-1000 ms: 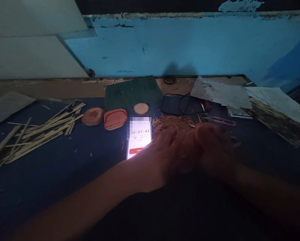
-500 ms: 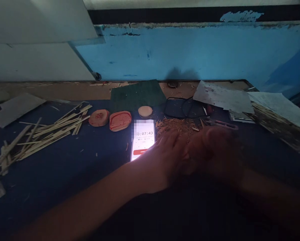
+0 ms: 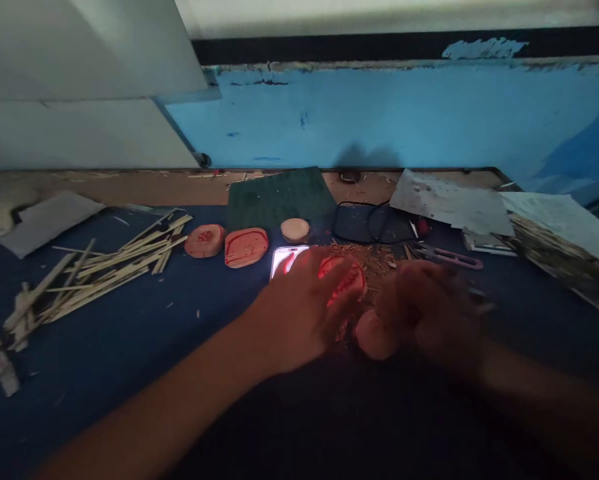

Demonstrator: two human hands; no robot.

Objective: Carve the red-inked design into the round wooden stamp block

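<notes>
My left hand (image 3: 299, 313) reaches over a lit phone (image 3: 285, 259) lying on the dark blue table cover (image 3: 129, 353). Its fingers curl round a round wooden piece with red carved lines (image 3: 343, 279), which glows in the phone's light. My right hand (image 3: 424, 313) sits close beside it to the right, blurred by motion, its thumb toward the wooden piece. Just beyond both hands lies a pile of wood shavings (image 3: 377, 257).
Three wooden slices (image 3: 246, 247) lie in a row left of the phone, and a heap of thin sticks (image 3: 104, 267) further left. Behind are a green mat (image 3: 279, 197), a black pouch with a cable (image 3: 374, 223), a red-handled tool (image 3: 449, 257) and papers (image 3: 449, 200). A blue wall stands at the back.
My left hand has moved forward over the phone, hiding most of its screen, and the red-marked wooden piece now shows in its fingers. The view has tilted slightly upward.
</notes>
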